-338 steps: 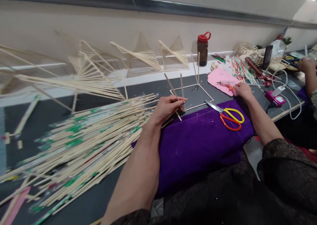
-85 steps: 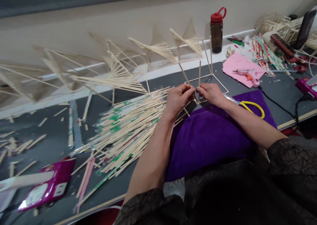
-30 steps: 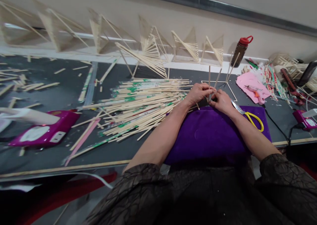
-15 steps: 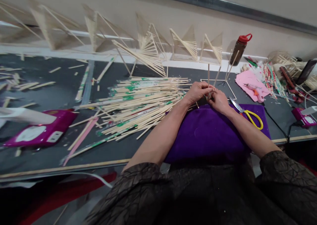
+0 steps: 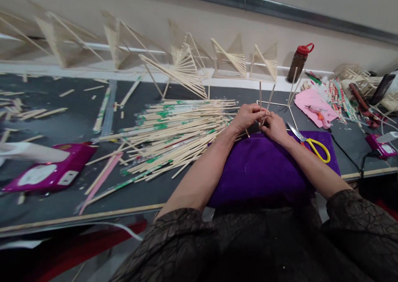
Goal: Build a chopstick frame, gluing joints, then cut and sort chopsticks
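My left hand point(image 5: 247, 117) and my right hand point(image 5: 274, 126) meet above the back edge of a purple cloth point(image 5: 258, 170). Both have their fingers closed on a small frame of thin wooden sticks point(image 5: 260, 92), two of which stick up between them. Behind my hands, more joined sticks point(image 5: 292, 114) lie and stand on the dark table. Yellow-handled scissors point(image 5: 315, 147) rest on the cloth beside my right forearm. To the left of my left hand spreads a large pile of loose sticks point(image 5: 174, 137), some in clear and green wrappers.
Along the wall stand fan-shaped stick models point(image 5: 233, 60). A bottle with a red lid point(image 5: 297, 64), a glue gun point(image 5: 319, 113) on pink paper point(image 5: 306, 102) and a cable are at the right. Purple boxes point(image 5: 51, 168) point(image 5: 381, 146) sit at either side.
The view has shifted slightly. The joined sticks behind my hands have turned or tilted a little. Both hands keep nearly the same place and hold on the stick frame.
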The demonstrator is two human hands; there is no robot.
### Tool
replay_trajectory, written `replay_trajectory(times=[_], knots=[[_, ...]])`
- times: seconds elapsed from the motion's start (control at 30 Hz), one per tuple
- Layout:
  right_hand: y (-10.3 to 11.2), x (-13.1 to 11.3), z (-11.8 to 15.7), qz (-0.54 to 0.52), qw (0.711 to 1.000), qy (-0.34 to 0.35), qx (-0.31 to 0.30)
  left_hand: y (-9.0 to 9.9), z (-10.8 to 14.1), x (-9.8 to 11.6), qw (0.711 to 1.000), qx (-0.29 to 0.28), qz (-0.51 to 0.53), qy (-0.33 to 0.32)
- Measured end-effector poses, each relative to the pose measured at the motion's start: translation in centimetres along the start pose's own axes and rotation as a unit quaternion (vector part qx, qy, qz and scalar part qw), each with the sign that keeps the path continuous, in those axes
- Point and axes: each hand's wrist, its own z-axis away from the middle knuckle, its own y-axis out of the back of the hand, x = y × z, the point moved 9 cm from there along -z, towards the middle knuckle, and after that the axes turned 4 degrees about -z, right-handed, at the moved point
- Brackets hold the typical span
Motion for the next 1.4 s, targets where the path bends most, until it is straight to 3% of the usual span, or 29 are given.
replay_trajectory(times=[0.3,0.73,0.97,1.27,1.4], knots=[[0.7,0.8,0.4,-0.025,1.000,-0.011,0.008,0.1,-0.1,0.1,0.999,-0.006,-0.036,-0.016],[0.8,-1.1,0.4,0.034,0.999,0.007,-0.020,0.1,0.0,-0.4,0.998,-0.010,-0.054,-0.011],[0.4,-0.9,-0.2,0.039,0.999,-0.003,-0.035,0.2,-0.1,-0.7,0.997,-0.003,-0.068,-0.025],[0.7,-0.7,0.4,-0.010,0.999,0.017,-0.049,0.5,0.4,-1.0,1.000,0.015,-0.025,0.008],[2.1,-0.1,0.6,-0.033,0.999,-0.009,-0.037,0.6,0.6,-1.1,0.999,0.021,-0.026,0.023]])
